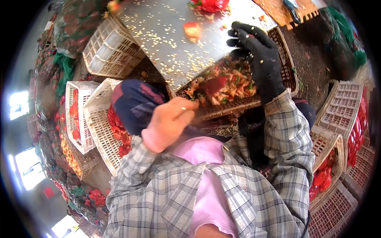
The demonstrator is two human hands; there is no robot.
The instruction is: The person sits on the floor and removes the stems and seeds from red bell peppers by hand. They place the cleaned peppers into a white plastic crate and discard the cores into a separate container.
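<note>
My left hand (171, 120), in an orange glove and blurred, is bent over my lap near the edge of the metal tabletop (154, 38); whether its fingers hold anything is unclear. My right hand (257, 53), in a black glove dotted with seeds, hovers with fingers curled and apart above the right side of the table, nothing visible in it. Between the hands a blurred red pepper piece (216, 84) appears over a crate of pepper cores and scraps (238, 86). On the seed-strewn metal lie an orange-red pepper piece (193, 30) and red peppers (212, 4) at the top.
White plastic crates with red peppers stand at my left (101, 119) and right (342, 104). An empty-looking crate (111, 49) leans beside the table. A dark-handled tool (293, 13) lies on an orange mat (276, 10). Filled net bags (76, 26) are piled at the left.
</note>
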